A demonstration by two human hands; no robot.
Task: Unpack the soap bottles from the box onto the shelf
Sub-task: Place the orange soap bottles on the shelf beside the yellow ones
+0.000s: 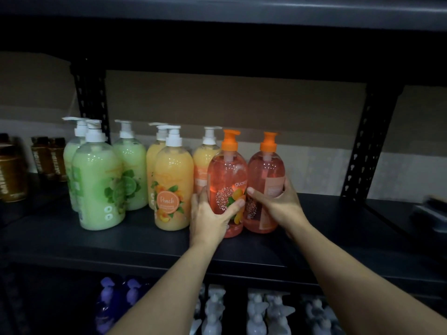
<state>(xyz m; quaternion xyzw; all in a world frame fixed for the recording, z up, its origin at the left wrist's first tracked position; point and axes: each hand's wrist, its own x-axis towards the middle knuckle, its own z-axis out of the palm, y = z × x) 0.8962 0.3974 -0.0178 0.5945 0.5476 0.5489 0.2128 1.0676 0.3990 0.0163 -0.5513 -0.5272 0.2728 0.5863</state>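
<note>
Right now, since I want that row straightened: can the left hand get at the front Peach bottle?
Probably yes, once it lets go. The left hand grips the nearer orange-pump bottle just beside the Peach bottle, and nothing stands before that bottle.

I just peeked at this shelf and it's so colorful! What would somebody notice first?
First you'd spot two bright pink soap bottles with orange pumps in the middle. The left hand grips the left pink bottle and the right hand grips the right pink bottle. To their left on the dark shelf stand yellow peach bottles, then green lime bottles.
</note>
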